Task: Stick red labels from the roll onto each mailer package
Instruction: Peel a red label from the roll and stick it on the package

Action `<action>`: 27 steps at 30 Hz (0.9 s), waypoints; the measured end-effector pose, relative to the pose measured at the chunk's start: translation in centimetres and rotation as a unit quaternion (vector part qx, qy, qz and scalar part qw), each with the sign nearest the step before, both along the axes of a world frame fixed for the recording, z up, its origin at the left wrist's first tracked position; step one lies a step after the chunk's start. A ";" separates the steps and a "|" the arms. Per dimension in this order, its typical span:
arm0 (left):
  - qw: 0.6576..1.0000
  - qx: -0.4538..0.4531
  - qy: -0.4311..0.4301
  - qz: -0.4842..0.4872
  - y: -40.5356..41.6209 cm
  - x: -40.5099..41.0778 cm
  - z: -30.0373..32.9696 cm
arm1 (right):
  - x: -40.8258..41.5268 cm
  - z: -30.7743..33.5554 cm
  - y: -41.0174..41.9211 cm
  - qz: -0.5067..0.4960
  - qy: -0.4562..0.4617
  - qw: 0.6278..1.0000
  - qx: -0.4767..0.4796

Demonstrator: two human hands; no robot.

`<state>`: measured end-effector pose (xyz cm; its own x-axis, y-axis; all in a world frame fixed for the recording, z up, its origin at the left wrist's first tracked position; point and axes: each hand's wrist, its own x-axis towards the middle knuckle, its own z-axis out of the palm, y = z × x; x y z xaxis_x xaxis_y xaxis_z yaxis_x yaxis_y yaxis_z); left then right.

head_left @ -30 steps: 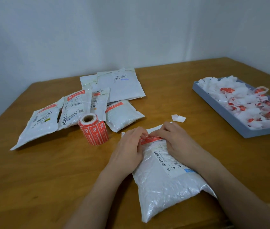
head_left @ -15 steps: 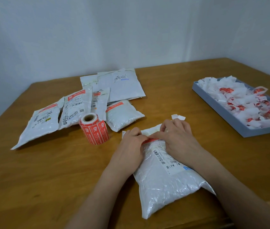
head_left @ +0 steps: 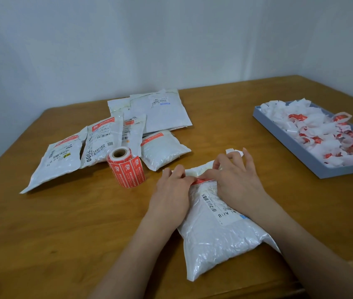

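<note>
A white padded mailer with a barcode sticker lies in front of me on the wooden table. A red label lies across its far end, mostly hidden under my fingers. My left hand presses bent fingertips on the label's left part. My right hand presses on the right part, its fingers spread. The roll of red labels stands upright just left of my left hand.
Several mailers with red labels lie at the back left, one puffy one beside the roll. Flat white mailers lie behind them. A grey tray of crumpled backing paper sits at the right. A white paper scrap lies beyond my right hand.
The label has gone from being held at both ends to lying under my fingers on the mailer. My right hand has spread and slid forward over it.
</note>
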<state>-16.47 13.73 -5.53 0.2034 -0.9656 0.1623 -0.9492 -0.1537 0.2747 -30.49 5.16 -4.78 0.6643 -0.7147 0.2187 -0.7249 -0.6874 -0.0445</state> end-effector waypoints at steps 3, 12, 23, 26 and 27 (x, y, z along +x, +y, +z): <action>1.000 -0.002 -0.018 0.015 0.1 -0.2 0.2 | -0.1 0.0 0.0 -0.016 0.012 1.000 -0.005; 1.000 0.007 -0.013 0.017 -0.2 0.0 0.6 | -0.4 -0.1 0.0 -0.046 0.024 0.999 -0.012; 0.999 -0.022 0.022 0.023 -0.1 0.5 0.1 | -0.6 0.0 0.0 -0.057 0.010 0.998 -0.007; 0.999 -0.027 0.023 0.025 -0.2 0.7 0.0 | -0.7 0.0 0.0 -0.054 -0.006 0.998 0.004; 0.999 -0.028 0.022 0.027 -0.3 0.7 -0.1 | -0.7 0.0 -0.1 -0.054 -0.008 0.998 0.006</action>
<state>-15.79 13.46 -5.59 0.2624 -0.9429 0.2053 -0.9266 -0.1868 0.3264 -31.16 5.10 -4.77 0.5793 -0.7850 0.2193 -0.7943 -0.6042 -0.0643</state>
